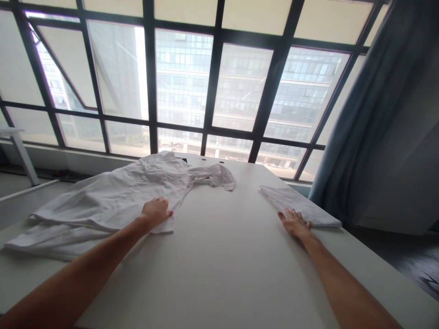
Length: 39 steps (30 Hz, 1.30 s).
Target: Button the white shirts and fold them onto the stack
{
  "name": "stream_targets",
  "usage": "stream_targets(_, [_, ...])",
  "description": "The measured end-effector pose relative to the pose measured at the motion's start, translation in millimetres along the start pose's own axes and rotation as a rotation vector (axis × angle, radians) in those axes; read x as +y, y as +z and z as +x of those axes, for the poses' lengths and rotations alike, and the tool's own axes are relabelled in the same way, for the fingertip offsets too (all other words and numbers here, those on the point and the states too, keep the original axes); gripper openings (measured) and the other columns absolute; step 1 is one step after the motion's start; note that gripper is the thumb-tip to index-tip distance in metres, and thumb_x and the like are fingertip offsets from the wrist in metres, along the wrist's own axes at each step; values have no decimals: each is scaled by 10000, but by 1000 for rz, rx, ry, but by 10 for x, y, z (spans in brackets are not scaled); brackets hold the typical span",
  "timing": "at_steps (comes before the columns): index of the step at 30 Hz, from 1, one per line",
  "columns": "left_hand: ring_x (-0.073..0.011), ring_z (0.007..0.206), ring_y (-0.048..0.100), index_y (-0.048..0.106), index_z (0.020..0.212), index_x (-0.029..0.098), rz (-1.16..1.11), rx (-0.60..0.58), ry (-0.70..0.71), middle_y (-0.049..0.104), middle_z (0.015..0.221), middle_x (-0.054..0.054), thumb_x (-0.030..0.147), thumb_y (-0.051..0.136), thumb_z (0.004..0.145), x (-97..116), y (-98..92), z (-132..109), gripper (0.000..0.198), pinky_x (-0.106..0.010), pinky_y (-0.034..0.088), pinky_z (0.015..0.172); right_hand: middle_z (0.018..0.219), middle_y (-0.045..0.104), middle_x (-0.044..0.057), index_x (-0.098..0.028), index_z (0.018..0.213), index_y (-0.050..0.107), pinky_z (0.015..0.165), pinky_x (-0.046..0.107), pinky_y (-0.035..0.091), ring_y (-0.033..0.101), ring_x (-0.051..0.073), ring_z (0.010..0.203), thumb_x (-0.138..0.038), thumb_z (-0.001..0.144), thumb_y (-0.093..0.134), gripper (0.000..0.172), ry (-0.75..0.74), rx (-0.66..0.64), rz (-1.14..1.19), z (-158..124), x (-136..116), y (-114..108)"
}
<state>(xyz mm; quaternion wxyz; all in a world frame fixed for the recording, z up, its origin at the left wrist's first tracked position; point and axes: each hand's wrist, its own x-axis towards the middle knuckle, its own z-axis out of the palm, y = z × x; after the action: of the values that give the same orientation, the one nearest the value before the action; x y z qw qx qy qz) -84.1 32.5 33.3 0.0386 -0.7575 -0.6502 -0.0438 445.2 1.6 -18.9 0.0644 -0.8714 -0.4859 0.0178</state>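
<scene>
A white long garment, probably a shirt, lies spread and creased over the left side of the white table. One sleeve stretches toward the middle of the table. My left hand is on the garment's near right edge, its fingers curled in on the cloth; the fingertips are partly hidden. On the right lies a flat folded white cloth piece, close to the table's right edge. My right hand rests at its near left side, fingers spread and touching it.
Large dark-framed windows stand behind the table, with one pane tilted at the upper left. A blue-grey curtain hangs at the right. A white metal frame leg shows at the far left.
</scene>
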Motion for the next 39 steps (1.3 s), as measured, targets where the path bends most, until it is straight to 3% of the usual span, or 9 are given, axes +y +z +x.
stream_targets(4, [-266,1040,676,748,997,182,-41,-5,-16,730,1107,-129,280,525,892,-39,-54,3,265,-329,507,852,1657,135,100,-168,1579,248,1182,636,102,99,313,1523,-590,977,122,747,-12,-12,-22,-21,-41,-11])
stream_targets(11, [-280,1021,684,773,958,178,-103,-1,-115,742,1065,-148,320,457,920,-3,-158,-17,349,-347,500,843,1642,197,117,-166,1560,309,1176,639,136,155,328,1511,-578,975,162,730,-18,-18,-26,-69,-56,-59])
stream_targets(15, [-275,1034,672,766,963,205,-167,37,-136,745,1057,-116,386,502,906,-149,-149,59,325,-315,485,811,1644,193,108,-169,1563,301,1176,640,134,146,321,1514,-581,974,174,729,-27,-36,-45,-66,-44,-50])
stream_targets(19, [-231,909,677,734,882,182,-305,24,-134,750,927,-75,429,576,877,-362,-161,122,293,-247,437,720,1631,238,117,-171,1547,343,1172,641,158,180,330,1505,-569,968,237,710,-43,-14,-66,-35,-19,-4])
stream_targets(23, [-211,859,632,636,904,132,-434,212,-151,711,895,-89,353,423,967,-389,-232,103,314,-249,406,718,1622,269,111,-171,1543,351,1177,625,176,199,323,1501,-564,966,242,707,-45,-10,-90,-14,-9,20])
stream_targets(27, [-184,744,553,507,838,180,-552,317,-64,608,746,-34,317,362,985,-171,-403,-36,249,-265,371,692,1631,245,105,-186,1548,336,1170,611,205,194,314,1503,-575,962,237,710,-33,-16,-116,-24,-31,0])
stream_targets(30, [-154,653,444,428,768,205,-690,226,166,474,658,20,394,373,967,-12,-569,-239,281,-261,338,636,1619,275,123,-174,1521,383,1161,600,226,190,323,1501,-534,947,319,681,-47,67,-142,-45,-83,-7])
stream_targets(34, [-136,647,337,437,768,197,-868,-100,504,370,679,41,603,416,909,22,-775,-567,431,-251,316,599,1573,364,146,-130,1465,451,1173,537,232,245,308,1479,-386,922,412,601,-150,203,-171,-109,-207,13])
stream_targets(39, [-139,669,289,404,760,205,-1063,-322,664,327,705,38,758,432,852,-60,-954,-797,562,-247,280,597,1469,498,146,-124,1414,503,1143,409,326,429,277,1368,-261,904,430,534,-362,256,-99,-257,-570,31])
